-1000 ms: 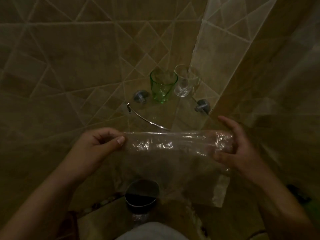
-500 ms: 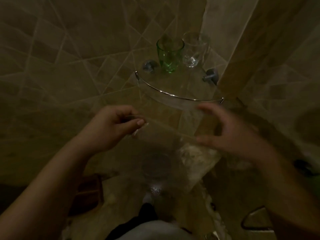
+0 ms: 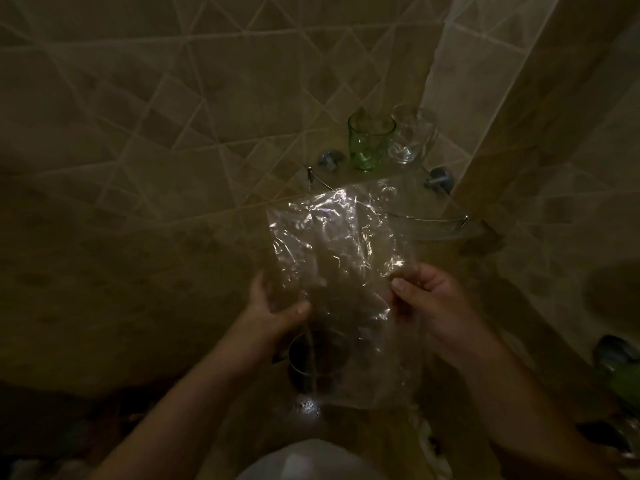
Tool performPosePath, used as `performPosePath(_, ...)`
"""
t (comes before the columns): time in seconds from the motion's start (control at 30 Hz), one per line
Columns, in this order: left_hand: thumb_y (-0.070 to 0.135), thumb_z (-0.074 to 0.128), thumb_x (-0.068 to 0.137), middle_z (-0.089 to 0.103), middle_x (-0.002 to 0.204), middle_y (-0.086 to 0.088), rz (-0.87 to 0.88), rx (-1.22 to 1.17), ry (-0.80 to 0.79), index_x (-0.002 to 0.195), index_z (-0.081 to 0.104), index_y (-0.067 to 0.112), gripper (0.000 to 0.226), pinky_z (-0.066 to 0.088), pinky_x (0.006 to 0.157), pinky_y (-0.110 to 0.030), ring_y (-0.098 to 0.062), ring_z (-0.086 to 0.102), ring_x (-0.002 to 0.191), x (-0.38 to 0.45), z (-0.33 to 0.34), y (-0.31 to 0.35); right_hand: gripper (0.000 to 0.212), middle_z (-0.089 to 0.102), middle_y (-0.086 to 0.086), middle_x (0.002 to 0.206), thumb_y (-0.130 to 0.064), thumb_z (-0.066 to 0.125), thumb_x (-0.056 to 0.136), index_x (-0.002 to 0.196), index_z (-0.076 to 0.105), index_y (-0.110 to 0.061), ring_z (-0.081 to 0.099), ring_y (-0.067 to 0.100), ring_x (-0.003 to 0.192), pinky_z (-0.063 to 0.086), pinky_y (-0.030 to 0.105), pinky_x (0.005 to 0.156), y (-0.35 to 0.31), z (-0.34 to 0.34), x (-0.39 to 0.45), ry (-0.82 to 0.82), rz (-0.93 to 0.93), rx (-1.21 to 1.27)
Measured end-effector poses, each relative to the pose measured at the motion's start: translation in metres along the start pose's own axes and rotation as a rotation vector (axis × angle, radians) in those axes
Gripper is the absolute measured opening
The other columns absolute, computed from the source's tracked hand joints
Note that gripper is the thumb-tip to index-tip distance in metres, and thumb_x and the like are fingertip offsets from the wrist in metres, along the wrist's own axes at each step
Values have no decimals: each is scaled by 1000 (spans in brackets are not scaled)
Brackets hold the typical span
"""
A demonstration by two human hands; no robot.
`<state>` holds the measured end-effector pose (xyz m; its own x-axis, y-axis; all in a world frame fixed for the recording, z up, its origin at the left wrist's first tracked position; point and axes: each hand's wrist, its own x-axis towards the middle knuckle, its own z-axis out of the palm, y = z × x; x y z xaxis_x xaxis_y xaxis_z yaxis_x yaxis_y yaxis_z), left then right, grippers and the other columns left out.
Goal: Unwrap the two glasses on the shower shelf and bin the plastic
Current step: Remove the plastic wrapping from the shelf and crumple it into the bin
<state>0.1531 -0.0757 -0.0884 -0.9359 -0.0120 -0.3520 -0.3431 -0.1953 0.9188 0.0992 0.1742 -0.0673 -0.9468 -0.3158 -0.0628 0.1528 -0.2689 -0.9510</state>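
A green glass (image 3: 370,142) and a clear glass (image 3: 410,136) stand bare and upright, side by side at the back of the glass corner shelf (image 3: 429,225). A crinkled sheet of clear plastic (image 3: 341,268) hangs upright in front of the shelf. My left hand (image 3: 277,308) pinches its lower left edge. My right hand (image 3: 427,299) pinches its right edge. Below the sheet, on the floor, stands a dark round bin (image 3: 318,355), seen partly through the plastic.
Tan tiled walls meet in the corner behind the shelf. Chrome shelf mounts (image 3: 440,180) stick out from the wall. A dim green object (image 3: 623,382) lies at the lower right edge. The room is very dark.
The plastic was stretched wide and flat between my hands; now it stands upright as a sheet, and both hands have come closer together and lower, over the bin.
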Motion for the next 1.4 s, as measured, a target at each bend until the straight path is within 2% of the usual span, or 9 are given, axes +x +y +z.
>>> performPosePath(0.23, 12, 71, 73, 65, 61, -6, -19, -136, -159, 77, 72, 14, 5, 45, 47, -22, -13, 60, 49, -4, -27, -10, 14, 72, 7, 71, -20, 71, 74, 84, 72, -11, 66, 15, 61, 54, 27, 55, 19, 19, -1, 12, 63, -19)
performPosePath(0.43, 14, 63, 78, 69, 67, -12, 17, -151, -110, 75, 68, 13, 6, 47, 50, -26, -18, 61, 51, -3, -52, 0, 16, 75, 4, 73, -14, 65, 79, 90, 72, -22, 67, 18, 59, 53, 27, 51, 26, 14, -3, 21, 119, -371)
performPosePath(0.63, -3, 50, 92, 67, 68, -11, 149, -136, -136, 102, 67, 9, 23, 49, 44, -22, -13, 60, 50, 0, -61, 11, 40, 61, 38, 105, -16, 70, 77, 116, 64, -21, 60, 45, 88, 48, 59, 80, 25, 10, -3, -58, 82, -195)
performPosePath(0.83, 1, 51, 83, 74, 72, -9, 157, -23, -138, 75, 75, 8, 26, 54, 55, -26, -20, 68, 63, 6, -67, 7, 26, 71, 4, 62, -30, 57, 62, 66, 75, -12, 63, 13, 54, 47, 28, 52, 31, 15, 0, -32, 250, 0)
performPosePath(0.97, 20, 57, 83, 71, 76, -7, 71, -3, -158, 81, 71, 9, 18, 54, 56, -31, -20, 66, 67, 12, -72, 0, 22, 73, -2, 77, -8, 62, 83, 90, 73, -25, 68, 19, 72, 54, 27, 55, 41, 8, 3, -68, 281, -264)
performPosePath(1.1, -3, 62, 86, 74, 91, -4, 74, 134, 143, 97, 70, 16, 23, 53, 61, -25, -18, 68, 83, 27, -65, -8, 28, 74, 6, 76, 3, 64, 79, 84, 74, -22, 67, 17, 63, 53, 27, 52, 57, 3, 9, 39, 321, -280)
performPosePath(1.2, 18, 67, 88, 61, 124, -11, -51, 191, 485, 127, 51, 13, 42, 48, 76, -32, -21, 59, 99, 27, -62, -22, 32, 69, -1, 60, 6, 58, 80, 70, 70, -22, 61, 11, 52, 48, 23, 48, 76, 3, 15, 310, 354, -219)
performPosePath(1.3, 49, 78, 70, 50, 138, -2, -397, -82, 262, 143, 35, 20, 89, 45, 96, -54, -34, 53, 120, 14, -39, -57, 24, 65, 8, 64, 6, 56, 79, 74, 64, -16, 57, 23, 61, 43, 31, 55, 99, 8, 15, 442, 380, -173)
performPosePath(1.4, 41, 79, 64, 70, 116, -13, -544, -341, 9, 123, 60, 12, 69, 50, 92, -56, -31, 69, 97, 11, -9, -92, 18, 66, 12, 76, 4, 56, 80, 81, 62, -13, 61, 20, 63, 47, 25, 49, 128, 17, 16, 494, 440, -105)
